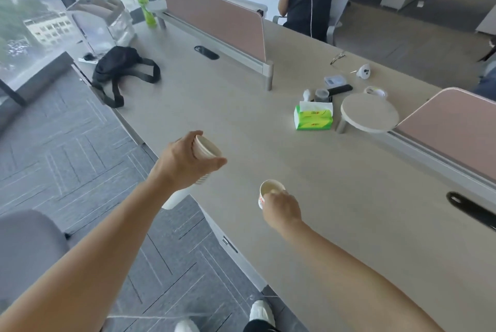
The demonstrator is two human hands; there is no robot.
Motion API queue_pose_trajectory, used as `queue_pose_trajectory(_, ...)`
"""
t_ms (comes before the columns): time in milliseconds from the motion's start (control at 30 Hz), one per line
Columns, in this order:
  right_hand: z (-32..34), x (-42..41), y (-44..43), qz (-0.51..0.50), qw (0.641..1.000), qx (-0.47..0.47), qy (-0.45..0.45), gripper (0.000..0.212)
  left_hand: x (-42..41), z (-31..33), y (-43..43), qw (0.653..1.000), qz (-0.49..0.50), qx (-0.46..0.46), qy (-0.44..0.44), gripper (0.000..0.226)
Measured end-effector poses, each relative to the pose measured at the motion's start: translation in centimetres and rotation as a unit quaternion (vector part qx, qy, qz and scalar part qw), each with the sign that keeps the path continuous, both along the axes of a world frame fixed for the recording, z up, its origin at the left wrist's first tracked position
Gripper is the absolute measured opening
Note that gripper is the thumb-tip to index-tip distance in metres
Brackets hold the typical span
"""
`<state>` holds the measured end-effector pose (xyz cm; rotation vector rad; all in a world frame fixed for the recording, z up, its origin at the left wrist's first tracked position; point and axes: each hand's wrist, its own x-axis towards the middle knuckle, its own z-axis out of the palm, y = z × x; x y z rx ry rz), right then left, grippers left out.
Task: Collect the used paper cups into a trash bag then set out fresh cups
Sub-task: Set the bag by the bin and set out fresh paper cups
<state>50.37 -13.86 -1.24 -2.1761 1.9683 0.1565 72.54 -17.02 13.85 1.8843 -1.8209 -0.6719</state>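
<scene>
My left hand grips a stack of white paper cups, tilted with the open mouth facing right, over the near left edge of the long beige desk. My right hand holds a single white paper cup with red print, upright, fingers curled round its side just above the desk surface. The cup's inside looks empty. No trash bag is in view.
A green tissue pack, a small round stand and several small items sit at the right. A black bag lies at the far left corner, a green bottle behind it. Pink dividers cross the desk. A person sits beyond.
</scene>
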Motion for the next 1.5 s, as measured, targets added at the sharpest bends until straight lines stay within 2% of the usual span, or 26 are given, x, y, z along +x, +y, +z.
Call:
queue_pose_trajectory(33,-0.1,0.6,-0.7,-0.002,1.000,0.018,0.013,0.008,0.7,-0.2,-0.6,1.000,-0.003,0.002,0.002,0.086)
queue_pose_trajectory(167,-2.0,2.0,-2.5,-0.016,0.997,0.024,0.065,0.018,3.2,-0.8,-3.3,0.998,-0.044,0.018,0.031,0.081)
queue_pose_trajectory(233,-2.2,2.7,-2.7,-0.042,0.997,0.018,0.056,0.021,4.5,-1.2,-4.7,0.995,-0.075,0.032,0.059,0.082)
queue_pose_trajectory(333,-1.1,3.8,-2.9,-0.101,0.994,-0.011,0.038,0.011,6.2,-1.3,-6.7,0.989,-0.119,0.039,0.083,0.088)
queue_pose_trajectory(467,1.6,4.8,-3.9,-0.161,0.986,-0.032,0.030,0.022,7.9,-1.3,-8.8,0.983,-0.145,0.049,0.103,0.087)
queue_pose_trajectory(500,2.7,5.4,-4.2,-0.177,0.983,-0.056,0.005,0.027,8.3,-1.4,-9.1,0.981,-0.149,0.050,0.109,0.089)
queue_pose_trajectory(567,5.6,7.4,-5.1,-0.203,0.965,-0.116,-0.117,0.033,9.2,-1.7,-9.6,0.979,-0.159,0.050,0.113,0.090)
queue_pose_trajectory(667,11.7,12.3,-6.2,-0.166,0.907,-0.171,-0.347,0.020,10.7,-1.7,-10.0,0.979,-0.172,0.038,0.103,0.086)
queue_pose_trajectory(733,15.1,16.1,-6.6,-0.112,0.887,-0.164,-0.416,0.012,11.8,-1.5,-10.4,0.979,-0.178,0.023,0.093,0.087)
queue_pose_trajectory(800,16.6,19.1,-7.2,-0.075,0.903,-0.124,-0.404,0.015,13.1,-1.0,-10.7,0.980,-0.186,0.010,0.067,0.082)
queue_pose_trajectory(867,17.0,21.5,-8.2,-0.062,0.932,-0.095,-0.344,0.025,14.4,-0.6,-11.1,0.980,-0.193,-0.002,0.056,0.077)
queue_pose_trajectory(967,16.9,24.1,-9.5,-0.065,0.942,-0.079,-0.318,0.041,16.3,-0.5,-11.8,0.978,-0.197,-0.032,0.063,0.074)
queue_pose_trajectory(1033,16.8,25.2,-10.3,-0.056,0.947,-0.083,-0.305,0.041,17.3,-0.8,-12.3,0.978,-0.191,-0.035,0.077,0.076)
queue_pose_trajectory(1167,16.6,26.2,-12.8,-0.060,0.947,-0.071,-0.309,0.042,19.1,-1.8,-13.9,0.982,-0.168,-0.021,0.086,0.076)
queue_pose_trajectory(1300,16.1,26.4,-16.6,-0.066,0.930,-0.052,-0.357,0.033,20.3,-2.9,-16.2,0.988,-0.134,-0.003,0.079,0.070)
queue_pose_trajectory(1400,15.1,25.3,-20.0,-0.064,0.907,-0.076,-0.410,0.037,21.7,-3.6,-18.5,0.992,-0.099,0.014,0.079,0.070)
queue_pose_trajectory(1433,14.5,24.7,-21.1,-0.074,0.906,-0.093,-0.406,0.038,22.2,-3.9,-19.3,0.994,-0.088,0.017,0.069,0.073)
queue_pose_trajectory(1500,12.5,23.5,-23.2,-0.080,0.934,-0.118,-0.328,0.048,23.0,-4.3,-21.0,0.996,-0.061,0.029,0.051,0.078)
